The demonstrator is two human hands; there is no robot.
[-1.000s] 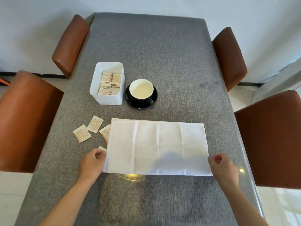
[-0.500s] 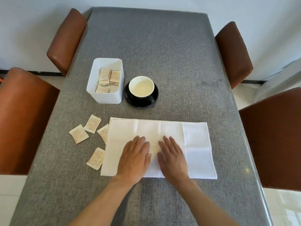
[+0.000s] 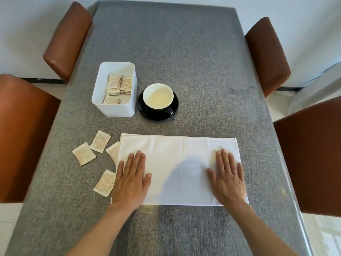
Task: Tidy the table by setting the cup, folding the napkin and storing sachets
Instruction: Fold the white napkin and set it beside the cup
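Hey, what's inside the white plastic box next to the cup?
The white plastic box holds several beige paper sachets, loosely piled toward its right side. Its near wall hides part of the floor, so anything lying there cannot be seen.

A grey cloth-covered table (image 3: 184, 52) fills the middle, with four brown leather chairs around it, at ten o'clock (image 3: 66, 41), two o'clock (image 3: 265, 54), nine o'clock (image 3: 22, 137) and three o'clock (image 3: 310, 156), before a white wall (image 3: 295, 8).
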